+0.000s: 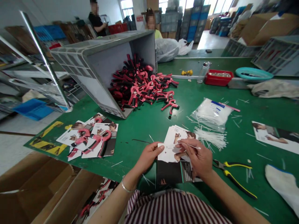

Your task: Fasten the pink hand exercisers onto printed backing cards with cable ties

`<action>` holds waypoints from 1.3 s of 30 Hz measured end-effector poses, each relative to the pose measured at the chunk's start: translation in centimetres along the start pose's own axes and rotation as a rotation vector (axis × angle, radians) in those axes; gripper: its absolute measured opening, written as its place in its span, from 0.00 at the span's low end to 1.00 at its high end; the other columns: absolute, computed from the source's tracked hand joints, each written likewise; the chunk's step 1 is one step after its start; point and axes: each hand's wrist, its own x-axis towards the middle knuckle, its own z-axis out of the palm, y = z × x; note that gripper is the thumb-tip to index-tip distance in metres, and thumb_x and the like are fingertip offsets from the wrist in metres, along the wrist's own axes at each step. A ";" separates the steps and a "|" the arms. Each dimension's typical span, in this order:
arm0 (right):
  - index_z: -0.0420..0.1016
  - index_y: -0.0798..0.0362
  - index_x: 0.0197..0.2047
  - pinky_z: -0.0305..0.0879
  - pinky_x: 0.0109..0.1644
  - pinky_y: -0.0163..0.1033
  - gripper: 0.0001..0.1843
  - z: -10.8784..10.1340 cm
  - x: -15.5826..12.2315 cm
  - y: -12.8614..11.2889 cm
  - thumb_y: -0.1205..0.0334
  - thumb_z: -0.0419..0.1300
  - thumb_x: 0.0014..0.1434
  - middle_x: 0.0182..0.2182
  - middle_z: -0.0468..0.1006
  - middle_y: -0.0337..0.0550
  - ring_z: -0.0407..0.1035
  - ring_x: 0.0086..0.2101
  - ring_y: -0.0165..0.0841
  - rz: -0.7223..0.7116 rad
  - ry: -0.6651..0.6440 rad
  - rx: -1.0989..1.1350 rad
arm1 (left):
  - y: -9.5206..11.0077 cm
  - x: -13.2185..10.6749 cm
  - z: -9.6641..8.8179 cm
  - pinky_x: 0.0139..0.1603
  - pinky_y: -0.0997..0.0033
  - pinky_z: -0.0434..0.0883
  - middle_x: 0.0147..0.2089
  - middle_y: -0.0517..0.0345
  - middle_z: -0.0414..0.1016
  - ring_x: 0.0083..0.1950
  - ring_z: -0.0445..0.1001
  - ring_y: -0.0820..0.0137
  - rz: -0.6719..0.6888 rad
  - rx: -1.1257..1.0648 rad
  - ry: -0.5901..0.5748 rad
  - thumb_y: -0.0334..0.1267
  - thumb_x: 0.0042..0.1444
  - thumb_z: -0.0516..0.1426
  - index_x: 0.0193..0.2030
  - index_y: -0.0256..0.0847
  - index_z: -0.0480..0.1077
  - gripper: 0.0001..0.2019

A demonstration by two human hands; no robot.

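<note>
My left hand (148, 157) grips the left edge of a printed backing card (171, 155) at the top of a small card stack on the green table (144, 124). My right hand (198, 157) rests on the card's right side and pinches a thin white cable tie (193, 146) between thumb and fingers. Loose white cable ties (210, 137) lie just right of the stack, beside a clear bag of ties (212, 113). A pile of red-and-black hand grippers (144, 85) spills from a tipped grey crate (102, 65).
Finished cards with grippers (93, 140) lie at the left. Yellow-handled pliers (233, 174) and a white glove (283, 186) sit at the right, a red tray (218, 77) and teal dish (253, 74) further back. A cardboard box (39, 189) stands below. Two people work behind the table.
</note>
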 end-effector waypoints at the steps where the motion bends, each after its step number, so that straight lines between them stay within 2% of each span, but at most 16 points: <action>1: 0.76 0.44 0.46 0.73 0.45 0.45 0.08 0.1 -0.1 0.2 0.59 0.57 0.66 0.37 0.83 0.42 0.78 0.39 0.39 -0.029 -0.003 -0.033 | 0.1 0.0 0.1 0.38 0.73 0.67 0.39 0.53 0.79 0.36 0.73 0.69 -0.002 0.004 0.002 0.52 0.54 0.62 0.48 0.35 0.75 0.23; 3: 0.76 0.44 0.47 0.71 0.50 0.47 0.10 0.5 -0.2 0.6 0.60 0.56 0.66 0.39 0.83 0.43 0.77 0.43 0.40 -0.084 -0.036 -0.089 | 0.3 0.0 0.3 0.39 0.72 0.68 0.40 0.52 0.79 0.37 0.74 0.68 0.002 0.014 0.007 0.52 0.54 0.62 0.48 0.35 0.76 0.23; 6: 0.76 0.45 0.49 0.69 0.52 0.47 0.11 1.1 0.1 1.2 0.61 0.54 0.67 0.43 0.82 0.43 0.75 0.45 0.38 -0.164 -0.148 -0.109 | 0.7 0.2 0.4 0.41 0.71 0.68 0.42 0.51 0.80 0.39 0.74 0.66 0.030 0.044 0.016 0.52 0.54 0.62 0.50 0.35 0.76 0.23; 10: 0.78 0.46 0.45 0.63 0.58 0.49 0.09 1.5 1.9 1.2 0.60 0.57 0.66 0.49 0.79 0.44 0.71 0.50 0.39 -0.209 -0.273 -0.078 | 2.1 0.5 0.7 0.44 0.70 0.68 0.44 0.51 0.79 0.42 0.74 0.66 0.088 0.082 0.009 0.50 0.55 0.62 0.50 0.36 0.76 0.21; 12: 0.79 0.47 0.42 0.64 0.55 0.47 0.08 1.1 3.0 0.9 0.58 0.58 0.65 0.47 0.80 0.43 0.72 0.48 0.39 -0.137 -0.378 -0.028 | 3.2 0.5 0.8 0.42 0.71 0.68 0.43 0.52 0.79 0.40 0.74 0.67 0.082 0.082 -0.013 0.50 0.55 0.62 0.49 0.35 0.76 0.21; 15: 0.79 0.48 0.40 0.66 0.47 0.40 0.09 0.2 3.9 0.5 0.56 0.59 0.64 0.38 0.81 0.41 0.73 0.38 0.34 0.050 -0.516 0.098 | 4.2 0.3 0.7 0.35 0.72 0.67 0.36 0.53 0.79 0.33 0.73 0.68 0.023 0.068 -0.047 0.56 0.58 0.57 0.47 0.35 0.77 0.24; 17: 0.80 0.49 0.40 0.65 0.45 0.39 0.09 -0.2 3.9 0.7 0.55 0.60 0.63 0.37 0.81 0.40 0.73 0.37 0.34 0.149 -0.522 0.157 | 4.0 0.0 0.3 0.31 0.72 0.66 0.31 0.54 0.78 0.28 0.72 0.70 -0.007 0.083 -0.047 0.58 0.59 0.54 0.46 0.36 0.77 0.26; 21: 0.80 0.51 0.38 0.65 0.44 0.38 0.11 -0.1 3.7 2.1 0.52 0.62 0.60 0.36 0.80 0.41 0.72 0.37 0.34 0.281 -0.488 0.255 | 2.0 -0.5 -0.7 0.29 0.74 0.65 0.33 0.57 0.77 0.26 0.70 0.72 0.031 0.230 0.018 0.51 0.55 0.61 0.45 0.41 0.74 0.17; 23: 0.80 0.51 0.37 0.64 0.42 0.38 0.12 0.2 4.1 2.7 0.52 0.63 0.59 0.34 0.80 0.41 0.71 0.36 0.34 0.305 -0.513 0.278 | 1.3 -0.9 -1.2 0.32 0.74 0.66 0.33 0.58 0.76 0.28 0.70 0.72 0.110 0.377 0.032 0.46 0.57 0.60 0.43 0.42 0.75 0.12; 26: 0.81 0.52 0.36 0.64 0.40 0.37 0.13 0.9 5.3 3.3 0.51 0.64 0.58 0.33 0.80 0.40 0.70 0.34 0.33 0.290 -0.537 0.269 | 1.6 -1.6 -2.0 0.40 0.71 0.67 0.34 0.55 0.75 0.36 0.72 0.67 0.266 0.611 -0.004 0.40 0.60 0.57 0.39 0.43 0.78 0.09; 28: 0.81 0.52 0.36 0.63 0.37 0.36 0.13 1.3 6.3 3.5 0.51 0.65 0.57 0.32 0.79 0.40 0.70 0.32 0.32 0.297 -0.542 0.296 | 2.4 -2.3 -2.5 0.47 0.69 0.67 0.39 0.53 0.77 0.43 0.73 0.64 0.305 0.637 -0.082 0.39 0.62 0.55 0.41 0.44 0.79 0.10; 31: 0.80 0.54 0.36 0.62 0.33 0.34 0.15 2.2 7.5 3.9 0.50 0.65 0.54 0.30 0.78 0.40 0.69 0.29 0.30 0.361 -0.596 0.401 | 3.2 -3.1 -3.0 0.54 0.67 0.66 0.45 0.51 0.78 0.49 0.73 0.62 0.285 0.577 -0.156 0.39 0.63 0.55 0.45 0.45 0.79 0.11; 33: 0.80 0.54 0.35 0.61 0.32 0.34 0.15 2.8 7.9 4.3 0.50 0.66 0.53 0.29 0.78 0.40 0.68 0.28 0.29 0.394 -0.634 0.430 | 2.9 -3.1 -3.0 0.52 0.67 0.67 0.43 0.51 0.77 0.47 0.73 0.62 0.297 0.573 -0.091 0.40 0.61 0.56 0.44 0.44 0.79 0.10; 37: 0.81 0.54 0.35 0.63 0.36 0.34 0.14 4.0 8.4 5.1 0.51 0.66 0.54 0.31 0.78 0.40 0.69 0.31 0.30 0.355 -0.677 0.398 | 1.4 -0.8 -2.6 0.49 0.68 0.67 0.41 0.51 0.74 0.46 0.72 0.63 0.414 0.597 0.157 0.37 0.60 0.57 0.39 0.43 0.79 0.09; 39: 0.81 0.54 0.36 0.64 0.39 0.35 0.14 4.1 8.9 5.3 0.51 0.65 0.55 0.32 0.79 0.40 0.70 0.33 0.31 0.304 -0.692 0.366 | 0.9 0.8 -2.2 0.49 0.68 0.67 0.43 0.51 0.75 0.45 0.72 0.63 0.434 0.580 0.156 0.36 0.60 0.56 0.40 0.43 0.79 0.09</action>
